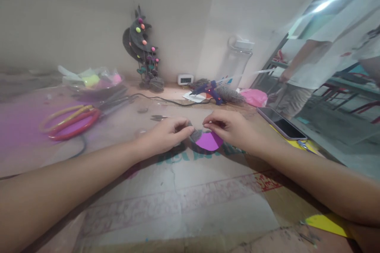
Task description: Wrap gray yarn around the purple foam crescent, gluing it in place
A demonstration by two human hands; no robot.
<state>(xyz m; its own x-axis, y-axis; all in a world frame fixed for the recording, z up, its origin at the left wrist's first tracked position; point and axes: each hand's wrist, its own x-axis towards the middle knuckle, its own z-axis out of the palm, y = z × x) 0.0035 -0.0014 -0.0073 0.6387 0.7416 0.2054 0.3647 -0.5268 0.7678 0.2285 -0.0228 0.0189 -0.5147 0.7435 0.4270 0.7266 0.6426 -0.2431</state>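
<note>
Between my two hands is a small curved piece, purple on its near face and dark grey at its edge (209,141). My left hand (173,132) pinches its left side between thumb and fingers. At its upper right, my right hand (227,126) has thumb and forefinger drawn together; whether they grip the piece or something tiny is hidden. Just behind my left hand lie the metal tips of a small tool (158,118). A blue glue gun (206,91) with a clear glue stick rests farther back.
Red-and-yellow-handled scissors (74,122) lie at left, before a plastic bag of bright pieces (92,81). A grey crescent decoration (144,47), small clock (185,79) and clear bottle (237,61) stand at the back. A phone (282,123) lies right; a person (317,59) stands beyond.
</note>
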